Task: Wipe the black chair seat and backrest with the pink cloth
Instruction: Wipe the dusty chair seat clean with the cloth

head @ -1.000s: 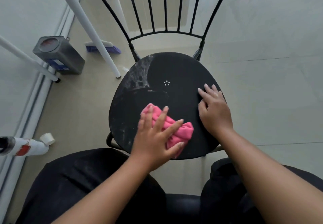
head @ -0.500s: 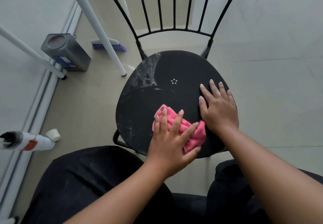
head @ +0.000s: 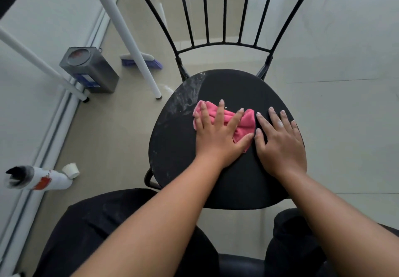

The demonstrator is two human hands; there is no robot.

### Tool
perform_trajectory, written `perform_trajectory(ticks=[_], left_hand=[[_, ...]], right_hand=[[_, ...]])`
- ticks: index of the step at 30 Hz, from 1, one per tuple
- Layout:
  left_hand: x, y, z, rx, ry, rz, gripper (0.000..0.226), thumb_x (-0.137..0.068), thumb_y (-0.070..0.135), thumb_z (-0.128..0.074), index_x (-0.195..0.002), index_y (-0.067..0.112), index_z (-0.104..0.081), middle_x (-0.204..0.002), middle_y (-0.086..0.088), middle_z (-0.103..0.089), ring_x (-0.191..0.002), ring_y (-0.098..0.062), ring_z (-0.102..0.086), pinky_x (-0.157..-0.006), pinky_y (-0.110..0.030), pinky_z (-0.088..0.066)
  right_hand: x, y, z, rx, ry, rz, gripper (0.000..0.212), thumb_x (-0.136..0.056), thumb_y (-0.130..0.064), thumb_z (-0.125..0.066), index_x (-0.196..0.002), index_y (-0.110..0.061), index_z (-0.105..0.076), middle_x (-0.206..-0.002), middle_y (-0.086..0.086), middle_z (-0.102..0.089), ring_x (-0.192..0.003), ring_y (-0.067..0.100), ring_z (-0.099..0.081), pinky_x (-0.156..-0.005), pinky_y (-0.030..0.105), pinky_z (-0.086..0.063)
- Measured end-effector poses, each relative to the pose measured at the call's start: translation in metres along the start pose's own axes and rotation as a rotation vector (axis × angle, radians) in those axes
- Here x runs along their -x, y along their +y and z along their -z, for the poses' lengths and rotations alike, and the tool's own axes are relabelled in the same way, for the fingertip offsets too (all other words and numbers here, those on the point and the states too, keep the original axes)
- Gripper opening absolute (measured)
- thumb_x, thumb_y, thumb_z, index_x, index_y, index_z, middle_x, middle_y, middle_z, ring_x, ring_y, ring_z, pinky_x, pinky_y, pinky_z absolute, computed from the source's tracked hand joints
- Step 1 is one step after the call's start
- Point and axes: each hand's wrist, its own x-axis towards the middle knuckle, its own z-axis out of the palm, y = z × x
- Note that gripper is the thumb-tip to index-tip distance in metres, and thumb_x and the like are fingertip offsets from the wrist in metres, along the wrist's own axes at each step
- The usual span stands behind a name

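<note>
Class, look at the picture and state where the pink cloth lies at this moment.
In the head view the pink cloth lies on the black chair seat near its middle, pressed flat under the left hand, beside the right hand.

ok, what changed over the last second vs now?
The left hand, pressing the pink cloth flat, slid it from the near-left part of the chair seat rightward, then up toward the middle, closer to the dusty patch at the back left. The cloth now touches the right hand. Nothing was grasped or released. The right hand stayed flat on the seat's right side; the dusty patch remains.
</note>
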Motion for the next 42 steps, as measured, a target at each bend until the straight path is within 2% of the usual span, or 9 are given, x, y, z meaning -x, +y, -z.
perform_trajectory(ticks=[4, 9, 15, 19, 22, 29, 34, 37, 42], left_hand=[[0.076, -0.034, -0.008, -0.009, 0.026, -0.088, 0.066, -0.086, 0.079, -0.022, -0.147, 0.056, -0.01, -0.164, 0.002, 0.006, -0.143, -0.036, 0.027, -0.116, -0.058, 0.008], [0.133, -0.075, -0.013, 0.0, 0.05, 0.202, 0.078, -0.078, 0.086, -0.022, -0.148, 0.054, -0.008, -0.163, -0.001, 0.007, -0.146, -0.033, 0.022, -0.117, -0.055, 0.005], [0.006, -0.076, 0.008, 0.033, 0.025, 0.312, 0.088, -0.075, 0.088, -0.016, -0.149, 0.048, 0.006, -0.162, -0.008, 0.016, -0.143, -0.041, 0.023, -0.116, -0.056, 0.011], [-0.08, -0.071, 0.024, 0.071, 0.002, 0.283, 0.088, -0.079, 0.086, -0.018, -0.151, 0.044, 0.008, -0.162, -0.01, 0.015, -0.144, -0.044, 0.017, -0.115, -0.058, 0.007], [-0.102, -0.069, 0.025, 0.078, 0.01, 0.248, 0.085, -0.081, 0.084, -0.02, -0.152, 0.043, 0.003, -0.162, -0.01, 0.011, -0.145, -0.044, 0.011, -0.117, -0.057, 0.002], [0.004, -0.067, 0.006, 0.063, 0.056, 0.195, 0.078, -0.085, 0.078, -0.019, -0.151, 0.042, 0.003, -0.162, -0.008, 0.012, -0.144, -0.039, 0.021, -0.116, -0.055, 0.009], [0.077, -0.06, -0.007, -0.008, 0.021, 0.202, 0.085, -0.083, 0.08, -0.019, -0.151, 0.038, 0.01, -0.161, -0.012, 0.017, -0.142, -0.038, 0.028, -0.116, -0.055, 0.011], [0.028, -0.056, 0.0, 0.014, 0.005, 0.233, 0.09, -0.083, 0.08, -0.02, -0.15, 0.033, 0.018, -0.16, -0.011, 0.021, -0.141, -0.04, 0.029, -0.115, -0.057, 0.01], [-0.1, -0.032, 0.015, 0.026, 0.0, 0.1, 0.083, -0.086, 0.075, -0.019, -0.154, 0.033, 0.003, -0.162, -0.01, 0.013, -0.142, -0.042, 0.025, -0.114, -0.06, 0.012]], right_hand=[[0.001, -0.002, 0.002, 0.002, -0.011, -0.005, 0.049, -0.099, -0.04, -0.033, -0.148, -0.035, -0.032, -0.16, -0.002, -0.021, -0.148, 0.018, -0.009, -0.12, 0.038, -0.007], [0.002, -0.002, 0.001, 0.041, -0.038, 0.008, 0.054, -0.098, -0.047, -0.03, -0.15, -0.034, -0.027, -0.161, -0.002, -0.016, -0.149, 0.019, -0.005, -0.121, 0.039, -0.004], [0.001, -0.001, 0.0, 0.079, -0.061, 0.007, 0.061, -0.093, -0.055, -0.021, -0.151, -0.036, -0.019, -0.162, -0.004, -0.011, -0.149, 0.017, 0.0, -0.121, 0.038, -0.001], [0.001, -0.002, -0.001, 0.09, -0.054, -0.004, 0.065, -0.09, -0.057, -0.018, -0.151, -0.037, -0.02, -0.161, -0.004, -0.012, -0.149, 0.017, -0.002, -0.121, 0.038, -0.004], [0.0, -0.003, -0.002, 0.096, -0.057, -0.016, 0.064, -0.089, -0.057, -0.018, -0.151, -0.038, -0.02, -0.161, -0.005, -0.012, -0.149, 0.017, -0.002, -0.121, 0.038, -0.004], [0.0, -0.003, 0.001, 0.146, -0.105, -0.012, 0.066, -0.089, -0.061, -0.011, -0.152, -0.04, -0.008, -0.162, -0.006, -0.002, -0.149, 0.015, 0.007, -0.12, 0.039, 0.0], [0.0, -0.002, 0.003, 0.156, -0.121, -0.002, 0.07, -0.088, -0.064, -0.008, -0.152, -0.039, -0.005, -0.162, -0.006, 0.001, -0.148, 0.016, 0.009, -0.12, 0.039, 0.001], [0.0, -0.004, 0.001, 0.162, -0.112, 0.004, 0.07, -0.088, -0.063, -0.01, -0.153, -0.037, -0.007, -0.162, -0.004, -0.001, -0.149, 0.017, 0.006, -0.12, 0.039, 0.001], [0.0, -0.002, -0.002, 0.143, -0.075, 0.0, 0.068, -0.089, -0.061, -0.014, -0.152, -0.037, -0.012, -0.162, -0.003, -0.007, -0.149, 0.017, 0.001, -0.12, 0.04, -0.001]])
